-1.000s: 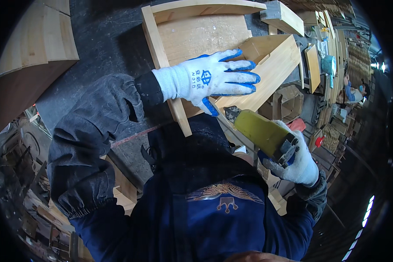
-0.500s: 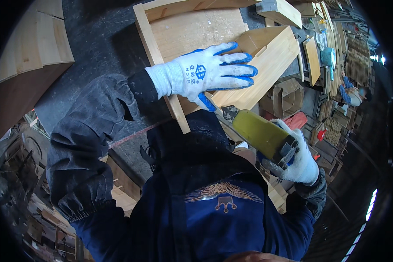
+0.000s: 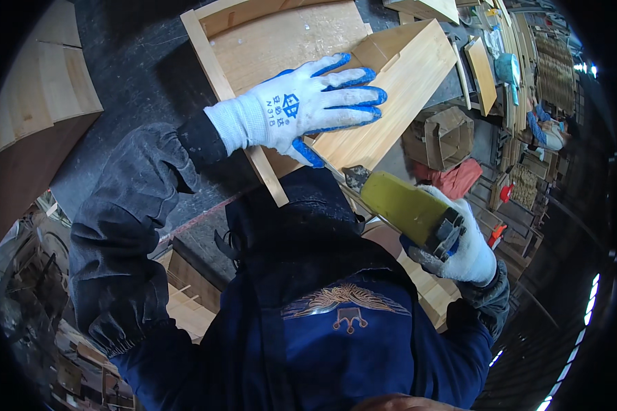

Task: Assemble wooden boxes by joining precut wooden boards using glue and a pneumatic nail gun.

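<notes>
A pale wooden box-like frame [image 3: 267, 51] with an inside panel lies on the dark worktop. My left hand [image 3: 301, 106], in a white glove with blue coating, rests flat across its near side with the fingers spread. My right hand [image 3: 469, 243], also gloved, grips a yellow-green nail gun [image 3: 408, 205] with a dark end cap. The gun's metal nose is at the near edge of the frame's side board [image 3: 397, 89], close to my left thumb; whether it touches the wood I cannot tell. The gun's handle is mostly hidden by the glove and the body.
A large curved wooden panel piece [image 3: 41, 82] stands at the left. To the right are an open cardboard box [image 3: 449, 137], a red cloth or bag [image 3: 459, 179], and an upright board [image 3: 481, 75]. Another person [image 3: 547, 130] is farther off at the right, near stacked wood.
The wooden frame, worktop and surroundings have shifted a little left and up in view. My left hand stays spread on the frame, and the nail gun stays in my right hand beside it.
</notes>
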### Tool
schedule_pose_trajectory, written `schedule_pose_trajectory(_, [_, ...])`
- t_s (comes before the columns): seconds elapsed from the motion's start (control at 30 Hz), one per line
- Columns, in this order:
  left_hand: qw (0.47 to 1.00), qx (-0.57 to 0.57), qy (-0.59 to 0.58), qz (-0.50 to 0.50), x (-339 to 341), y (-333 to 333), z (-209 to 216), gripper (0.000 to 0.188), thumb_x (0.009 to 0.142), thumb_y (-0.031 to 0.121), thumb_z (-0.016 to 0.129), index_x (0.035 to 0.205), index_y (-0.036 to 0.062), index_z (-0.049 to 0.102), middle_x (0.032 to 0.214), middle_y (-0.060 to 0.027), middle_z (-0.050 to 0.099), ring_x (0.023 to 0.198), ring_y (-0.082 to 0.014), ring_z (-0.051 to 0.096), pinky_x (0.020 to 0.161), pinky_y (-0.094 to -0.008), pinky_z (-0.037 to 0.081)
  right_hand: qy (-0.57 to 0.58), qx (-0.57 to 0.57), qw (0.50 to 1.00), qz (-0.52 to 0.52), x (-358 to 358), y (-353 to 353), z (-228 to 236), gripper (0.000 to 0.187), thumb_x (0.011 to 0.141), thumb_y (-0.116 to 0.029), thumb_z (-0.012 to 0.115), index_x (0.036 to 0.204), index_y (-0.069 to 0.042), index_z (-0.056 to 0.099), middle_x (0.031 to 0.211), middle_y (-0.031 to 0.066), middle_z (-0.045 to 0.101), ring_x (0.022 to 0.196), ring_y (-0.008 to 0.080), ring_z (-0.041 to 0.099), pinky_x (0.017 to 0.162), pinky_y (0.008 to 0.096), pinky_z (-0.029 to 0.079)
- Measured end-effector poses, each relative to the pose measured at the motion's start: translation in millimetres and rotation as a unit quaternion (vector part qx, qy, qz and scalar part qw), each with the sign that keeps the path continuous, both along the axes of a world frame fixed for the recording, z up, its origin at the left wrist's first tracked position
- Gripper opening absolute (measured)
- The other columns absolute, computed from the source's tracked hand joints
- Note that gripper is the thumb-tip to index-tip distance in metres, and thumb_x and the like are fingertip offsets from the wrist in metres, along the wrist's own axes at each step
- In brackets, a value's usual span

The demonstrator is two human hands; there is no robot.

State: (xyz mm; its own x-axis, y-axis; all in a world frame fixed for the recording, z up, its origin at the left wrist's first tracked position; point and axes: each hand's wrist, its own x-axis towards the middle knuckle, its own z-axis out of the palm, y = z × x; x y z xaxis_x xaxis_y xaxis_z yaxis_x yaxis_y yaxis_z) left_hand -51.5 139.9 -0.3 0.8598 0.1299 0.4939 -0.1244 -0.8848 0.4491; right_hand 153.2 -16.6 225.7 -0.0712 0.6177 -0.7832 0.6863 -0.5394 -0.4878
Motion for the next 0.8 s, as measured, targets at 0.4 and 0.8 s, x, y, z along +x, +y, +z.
schedule_pose_trajectory(0.4, [1.000,0.004,0.013,-0.004,3,2,0,0.092,0.074,0.060,0.070,0.149,0.0206,0.034,0.156,-0.0073,0.031,0.145,-0.0323,0.026,0.119,-0.0561,0.013,-0.011,0.004,0.999,0.032,1,-5,-2,0.073,0.068,-0.017,0.082,0.131,0.000,0.049,0.114,0.0109,0.059,0.097,0.0261,0.056,0.090,0.0340,0.040])
schedule_pose_trajectory(0.8, [1.000,0.001,0.019,-0.012,2,2,1,0.098,0.070,0.062,0.071,0.149,0.0171,0.035,0.156,-0.0088,0.031,0.146,-0.0322,0.023,0.120,-0.0559,0.010,0.000,0.134,0.986,0.096,0,-11,-12,0.060,0.067,-0.014,0.077,0.121,0.002,0.054,0.086,0.0134,0.063,0.073,0.0279,0.063,0.071,0.0314,0.046])
